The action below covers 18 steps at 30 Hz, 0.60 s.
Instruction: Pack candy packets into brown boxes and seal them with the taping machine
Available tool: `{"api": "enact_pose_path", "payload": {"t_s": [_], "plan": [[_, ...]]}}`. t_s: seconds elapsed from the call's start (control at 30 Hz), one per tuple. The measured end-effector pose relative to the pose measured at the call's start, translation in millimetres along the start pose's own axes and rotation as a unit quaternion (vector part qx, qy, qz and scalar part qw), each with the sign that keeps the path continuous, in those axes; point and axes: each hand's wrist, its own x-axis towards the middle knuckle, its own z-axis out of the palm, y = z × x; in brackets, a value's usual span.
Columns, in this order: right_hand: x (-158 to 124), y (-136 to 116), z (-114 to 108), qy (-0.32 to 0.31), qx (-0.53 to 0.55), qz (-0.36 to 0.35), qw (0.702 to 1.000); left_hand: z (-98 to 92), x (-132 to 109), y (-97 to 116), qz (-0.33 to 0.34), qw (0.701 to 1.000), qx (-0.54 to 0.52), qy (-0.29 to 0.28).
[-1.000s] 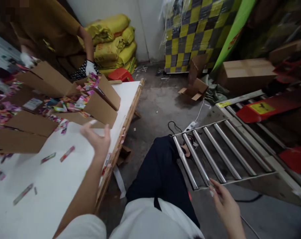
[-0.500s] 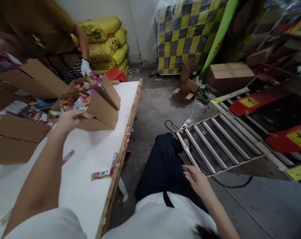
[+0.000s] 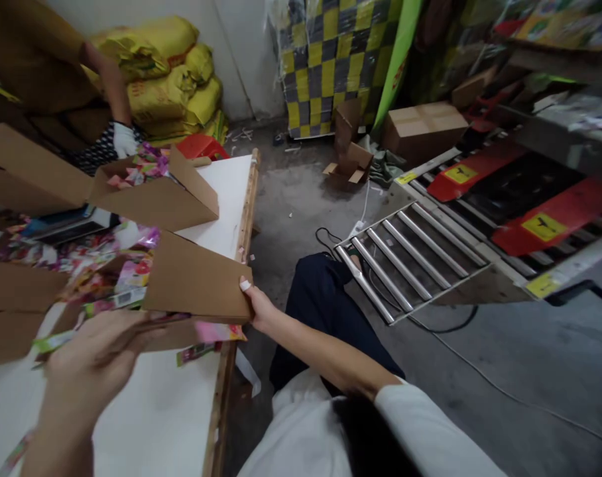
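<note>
A cardboard box of colourful candy packets is held between my hands over the near part of the white table. My left hand, smeared by motion, is closed on the box's near edge. Around the box's right end curls my right hand, with something white on the thumb. A pink packet shows beneath the box near the table edge. Behind it stands another cardboard box filled with packets, beside a co-worker's gloved hand.
The white table has a wooden edge. A roller conveyor with red parts stands at the right. Yellow sacks, a wrapped stack and cartons are at the back. Cables cross the floor.
The box has come away from the other box, toward me. My right hand has moved from beside the conveyor onto its right end. The view has turned slightly right.
</note>
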Motion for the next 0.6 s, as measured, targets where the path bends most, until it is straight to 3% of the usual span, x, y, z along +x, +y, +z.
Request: {"api": "enact_pose_path", "payload": {"t_s": [0.13, 0.3, 0.47, 0.6], "plan": [[-27, -25, -38, 0.052, 0.044, -0.043, 0.997, 35.7, 7, 62, 0.154, 0.988, 0.016, -0.023], [-83, -98, -111, 0.125, 0.029, -0.182, 0.975, 92.9, 36, 149, 0.314, 0.948, -0.008, -0.045], [-139, -168, -196, 0.203, -0.050, -0.300, 0.931, 174.7, 63, 244, 0.381, 0.915, 0.000, -0.129], [-170, -199, -265, 0.295, -0.116, -0.361, 0.877, 244.9, 72, 302, 0.413, 0.884, -0.003, -0.217]]}}
